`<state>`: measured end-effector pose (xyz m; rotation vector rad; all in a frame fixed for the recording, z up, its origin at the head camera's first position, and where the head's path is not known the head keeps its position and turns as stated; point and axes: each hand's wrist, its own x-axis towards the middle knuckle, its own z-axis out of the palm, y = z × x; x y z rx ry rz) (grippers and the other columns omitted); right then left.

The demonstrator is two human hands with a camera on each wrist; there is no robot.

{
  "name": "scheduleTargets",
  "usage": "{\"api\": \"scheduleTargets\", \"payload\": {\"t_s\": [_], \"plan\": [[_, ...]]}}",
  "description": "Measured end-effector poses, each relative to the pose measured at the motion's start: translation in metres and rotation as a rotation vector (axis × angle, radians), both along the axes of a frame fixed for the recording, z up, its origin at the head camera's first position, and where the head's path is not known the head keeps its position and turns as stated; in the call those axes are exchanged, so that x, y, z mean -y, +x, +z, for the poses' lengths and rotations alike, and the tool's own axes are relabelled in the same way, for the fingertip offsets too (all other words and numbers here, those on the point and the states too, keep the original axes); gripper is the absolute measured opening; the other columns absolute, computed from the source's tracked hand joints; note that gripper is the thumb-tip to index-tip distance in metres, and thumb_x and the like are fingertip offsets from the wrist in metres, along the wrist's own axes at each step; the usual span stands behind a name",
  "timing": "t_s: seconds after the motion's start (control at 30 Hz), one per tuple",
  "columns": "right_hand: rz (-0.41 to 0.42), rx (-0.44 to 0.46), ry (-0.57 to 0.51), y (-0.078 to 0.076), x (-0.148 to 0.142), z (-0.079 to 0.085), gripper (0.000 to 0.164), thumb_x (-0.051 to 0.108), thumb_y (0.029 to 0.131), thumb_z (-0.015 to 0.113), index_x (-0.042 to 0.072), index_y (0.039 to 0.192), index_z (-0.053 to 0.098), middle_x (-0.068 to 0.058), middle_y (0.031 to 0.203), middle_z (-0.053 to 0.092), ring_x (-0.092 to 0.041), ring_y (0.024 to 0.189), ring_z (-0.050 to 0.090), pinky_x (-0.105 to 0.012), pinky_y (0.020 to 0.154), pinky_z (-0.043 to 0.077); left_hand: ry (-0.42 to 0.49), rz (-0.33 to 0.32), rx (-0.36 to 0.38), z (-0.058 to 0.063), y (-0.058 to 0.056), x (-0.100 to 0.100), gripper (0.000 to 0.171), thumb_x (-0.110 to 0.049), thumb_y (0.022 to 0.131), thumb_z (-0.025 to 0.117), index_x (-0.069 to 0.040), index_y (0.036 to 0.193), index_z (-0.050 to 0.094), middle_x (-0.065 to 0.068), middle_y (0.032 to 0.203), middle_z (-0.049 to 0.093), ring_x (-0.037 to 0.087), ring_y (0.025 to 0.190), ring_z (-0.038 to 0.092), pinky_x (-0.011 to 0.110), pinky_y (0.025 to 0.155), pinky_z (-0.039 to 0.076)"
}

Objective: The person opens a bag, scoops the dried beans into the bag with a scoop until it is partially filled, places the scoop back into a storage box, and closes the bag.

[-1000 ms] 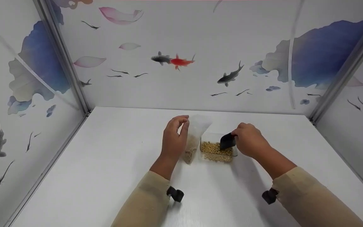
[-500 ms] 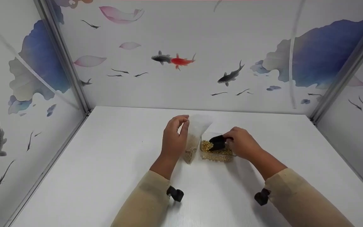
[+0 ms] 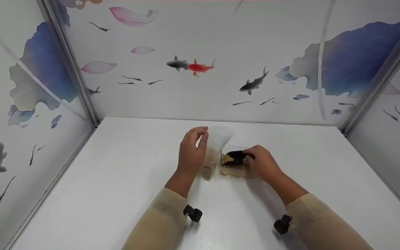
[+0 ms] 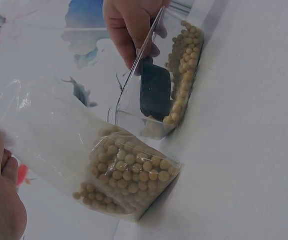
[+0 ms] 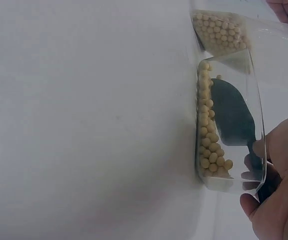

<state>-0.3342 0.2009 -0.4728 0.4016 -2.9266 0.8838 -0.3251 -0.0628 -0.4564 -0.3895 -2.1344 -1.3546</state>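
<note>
A clear plastic bag [image 3: 216, 143] with soybeans [image 4: 128, 172] in its lower part stands on the table, tilted. My left hand [image 3: 193, 152] holds the bag's upper left side between thumb and fingers. Close to its right is a clear rectangular box [image 5: 229, 185], with loose soybeans [image 5: 211, 150] over its bottom. My right hand [image 3: 263, 162] grips the handle of a black scoop [image 3: 235, 158]. The scoop's blade is inside the box, low among the beans, its front towards the bag. In the right wrist view the box wall stands in front of some fingers.
The white table [image 3: 123, 180] extends around the bag and box. White panels printed with fish and petals [image 3: 200, 90] enclose its back and sides, with metal posts [image 3: 71, 62] at the corners. Black devices [image 3: 193, 213] sit at both sleeve cuffs.
My right hand has moved left and slightly nearer with the scoop, which has gone from the box's right part to its left and lies flatter. The left hand and bag stay still.
</note>
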Motion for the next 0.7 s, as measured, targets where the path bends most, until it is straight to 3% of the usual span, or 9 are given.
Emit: {"api": "scheduleTargets", "payload": {"t_s": [0.27, 0.53, 0.7], "plan": [[-0.043, -0.021, -0.121, 0.003, -0.005, -0.006, 0.035, 0.013, 0.112, 0.055, 0.006, 0.145, 0.065, -0.017, 0.141, 0.062, -0.037, 0.134, 0.061, -0.056, 0.112, 0.055, -0.014, 0.007, -0.021, 0.001, 0.001, -0.001, 0.025, -0.032, 0.114, 0.054, -0.012, 0.122, 0.067, 0.001, 0.138, 0.07, 0.017, 0.137, 0.063, 0.031, 0.119, 0.053], [-0.033, 0.013, -0.162, 0.007, -0.01, -0.009, 0.036, 0.015, 0.113, 0.055, 0.008, 0.146, 0.065, -0.014, 0.143, 0.06, -0.036, 0.136, 0.06, -0.055, 0.113, 0.054, -0.003, 0.0, -0.019, 0.0, 0.001, -0.001, 0.024, -0.032, 0.114, 0.055, -0.012, 0.121, 0.067, 0.001, 0.138, 0.07, 0.018, 0.138, 0.063, 0.033, 0.119, 0.053], [-0.034, -0.024, -0.197, 0.01, -0.016, -0.01, 0.035, 0.014, 0.112, 0.055, 0.007, 0.145, 0.065, -0.014, 0.141, 0.061, -0.035, 0.135, 0.059, -0.055, 0.112, 0.054, 0.0, -0.002, -0.027, -0.001, 0.0, -0.001, 0.024, -0.03, 0.114, 0.056, -0.011, 0.12, 0.067, 0.003, 0.137, 0.07, 0.019, 0.137, 0.063, 0.032, 0.119, 0.053]]}}
